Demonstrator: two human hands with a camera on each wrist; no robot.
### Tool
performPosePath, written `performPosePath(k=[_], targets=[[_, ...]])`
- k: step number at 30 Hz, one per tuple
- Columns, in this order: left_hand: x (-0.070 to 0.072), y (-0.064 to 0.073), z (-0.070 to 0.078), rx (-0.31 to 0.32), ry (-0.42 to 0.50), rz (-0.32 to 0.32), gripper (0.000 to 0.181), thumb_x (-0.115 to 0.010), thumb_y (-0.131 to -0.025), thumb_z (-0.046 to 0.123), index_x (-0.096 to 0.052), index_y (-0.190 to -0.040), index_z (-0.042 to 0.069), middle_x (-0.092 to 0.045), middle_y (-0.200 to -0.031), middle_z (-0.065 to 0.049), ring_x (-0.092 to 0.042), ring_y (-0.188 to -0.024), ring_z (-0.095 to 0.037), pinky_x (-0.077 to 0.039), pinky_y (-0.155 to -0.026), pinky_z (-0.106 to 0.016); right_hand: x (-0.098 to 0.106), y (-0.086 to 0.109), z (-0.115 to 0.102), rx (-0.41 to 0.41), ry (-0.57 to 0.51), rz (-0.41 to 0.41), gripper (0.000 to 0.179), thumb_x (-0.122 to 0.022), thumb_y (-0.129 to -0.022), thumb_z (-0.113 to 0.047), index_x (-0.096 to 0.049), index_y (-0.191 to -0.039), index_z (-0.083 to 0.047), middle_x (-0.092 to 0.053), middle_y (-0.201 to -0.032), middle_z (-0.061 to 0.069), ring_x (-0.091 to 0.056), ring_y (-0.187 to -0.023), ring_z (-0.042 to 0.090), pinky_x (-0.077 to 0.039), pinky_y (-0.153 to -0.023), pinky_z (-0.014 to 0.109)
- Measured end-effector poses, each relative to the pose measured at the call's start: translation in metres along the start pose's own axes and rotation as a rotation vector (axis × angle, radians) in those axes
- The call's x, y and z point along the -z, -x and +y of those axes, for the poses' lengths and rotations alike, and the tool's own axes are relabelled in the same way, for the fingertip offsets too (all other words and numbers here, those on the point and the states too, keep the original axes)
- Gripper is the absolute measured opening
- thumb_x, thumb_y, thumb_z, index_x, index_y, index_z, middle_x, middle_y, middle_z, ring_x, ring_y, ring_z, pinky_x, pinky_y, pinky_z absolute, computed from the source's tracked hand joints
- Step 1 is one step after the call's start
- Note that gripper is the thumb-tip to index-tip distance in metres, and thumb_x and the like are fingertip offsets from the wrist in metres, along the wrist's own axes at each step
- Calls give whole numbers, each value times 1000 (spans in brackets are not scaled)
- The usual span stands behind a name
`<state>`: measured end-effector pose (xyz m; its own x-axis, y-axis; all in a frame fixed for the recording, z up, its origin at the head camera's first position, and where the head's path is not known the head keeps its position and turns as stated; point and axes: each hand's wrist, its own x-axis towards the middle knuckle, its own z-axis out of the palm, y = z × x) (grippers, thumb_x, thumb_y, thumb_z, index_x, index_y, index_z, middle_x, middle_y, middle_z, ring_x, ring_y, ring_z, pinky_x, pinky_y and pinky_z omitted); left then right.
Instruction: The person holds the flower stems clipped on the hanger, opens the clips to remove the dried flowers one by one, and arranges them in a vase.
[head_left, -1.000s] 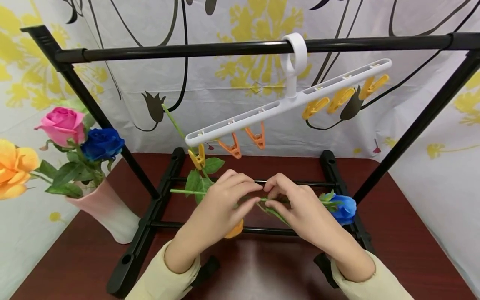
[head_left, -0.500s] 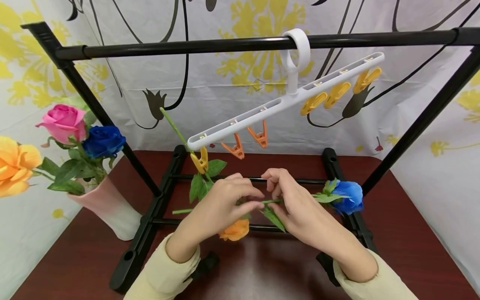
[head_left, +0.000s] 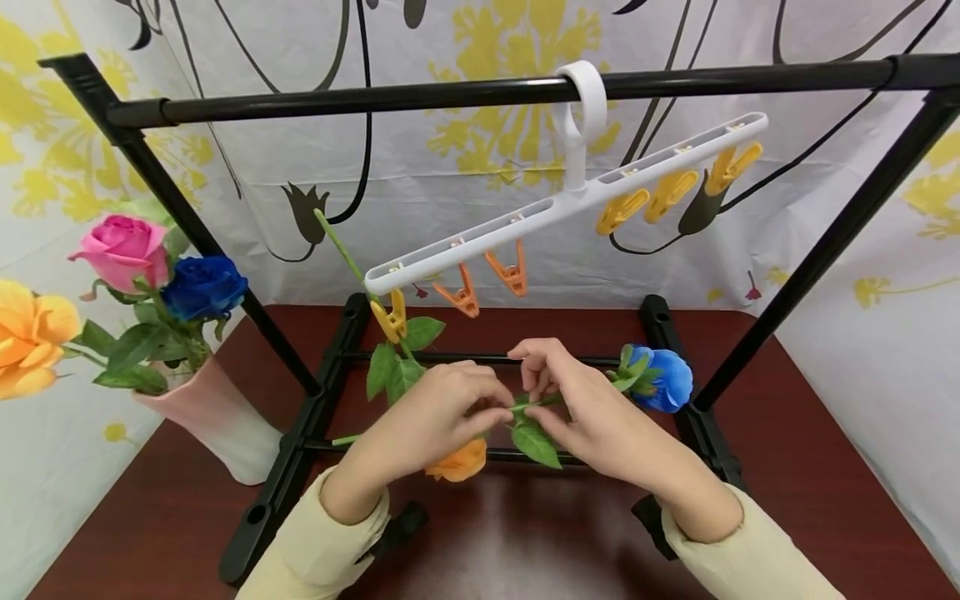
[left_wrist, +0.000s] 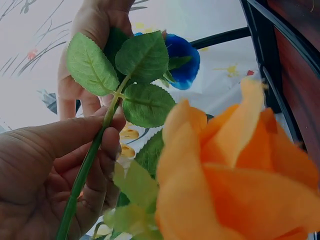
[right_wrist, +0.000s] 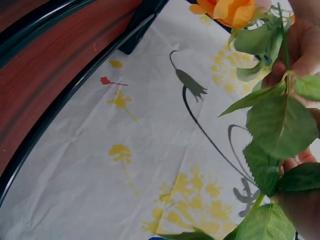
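Note:
A blue rose (head_left: 663, 381) lies nearly level across both hands, its bloom to the right and its cut stem end to the left. My left hand (head_left: 438, 412) pinches its green stem (left_wrist: 86, 172) between thumb and fingers, just below a cluster of leaves (left_wrist: 145, 57). Beside it, my right hand (head_left: 592, 408) holds the same stem nearer the bloom; leaves hide part of this grip in the right wrist view. An orange rose (head_left: 459, 460) hangs head down behind my left hand, its stem in a yellow clip (head_left: 392, 317) at the hanger's left end.
A white hanger (head_left: 480, 242) hangs tilted from the black rack bar (head_left: 300, 102). Two orange clips (head_left: 510, 268) and several yellow clips (head_left: 670, 196) hang along it. At left stands a pink-white vase (head_left: 225, 417) with pink, blue and orange roses. The rack stands on a dark red table (head_left: 810, 467).
The blue rose's bloom has shifted left and up, while its cut end has dropped. My right hand has moved slightly left with it; both hands stay on the stem.

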<state>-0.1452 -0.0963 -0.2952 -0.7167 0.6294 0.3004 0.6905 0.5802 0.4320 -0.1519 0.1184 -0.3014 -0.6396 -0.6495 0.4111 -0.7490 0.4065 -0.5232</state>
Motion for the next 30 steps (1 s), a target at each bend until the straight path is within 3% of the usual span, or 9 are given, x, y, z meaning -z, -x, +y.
performPosePath(k=[8,14,16,22,24,27,30], targets=[[-1,8,-3,47,-70,-2,5,-72,-92,15,-75,-94,12,-72,-87,4,-62,-79,-8,-51,-71,-22,8,-1,7,44,-64,37,40,-73,-87,1,-57,-121,-15,-58,-97,-6,-61,-89,3,-55,-73,25],[5,21,-12,44,-123,47,4,-70,-93,16,-73,-92,14,-70,-87,6,-60,-80,-7,-52,-72,-23,20,1,11,89,-65,117,29,-72,-88,1,-66,-108,-20,-66,-102,-10,-61,-86,2,-52,-69,22],[8,26,-16,26,-135,70,3,-70,-93,15,-73,-92,14,-69,-87,7,-60,-81,-6,-52,-72,-23,25,2,12,64,-50,147,28,-71,-89,-1,-67,-107,-22,-66,-102,-11,-60,-84,1,-51,-72,22],[22,42,-26,-20,-150,172,4,-74,-90,14,-73,-94,14,-69,-89,6,-60,-82,-5,-52,-71,-23,36,0,22,5,-84,268,20,-66,-93,-2,-70,-102,-19,-68,-97,-7,-56,-71,4,-47,-63,19],[27,48,-30,-33,-152,206,5,-74,-89,14,-73,-94,14,-69,-89,7,-59,-81,-4,-51,-69,-22,37,-2,29,-27,-111,332,16,-64,-94,-1,-72,-99,-13,-69,-95,-5,-60,-78,5,-49,-70,18],[35,57,-34,-62,-145,256,7,-75,-87,9,-74,-93,13,-69,-88,7,-58,-80,-4,-50,-66,-21,37,-3,43,-125,-148,407,13,-60,-98,-4,-73,-98,-7,-70,-93,-8,-61,-83,4,-49,-75,14],[41,64,-38,-103,-151,317,13,-77,-84,4,-74,-93,13,-69,-88,7,-57,-80,-5,-47,-65,-19,33,-3,60,-236,-202,421,17,-57,-101,-11,-72,-100,-2,-70,-94,-11,-62,-85,2,-50,-75,13]])
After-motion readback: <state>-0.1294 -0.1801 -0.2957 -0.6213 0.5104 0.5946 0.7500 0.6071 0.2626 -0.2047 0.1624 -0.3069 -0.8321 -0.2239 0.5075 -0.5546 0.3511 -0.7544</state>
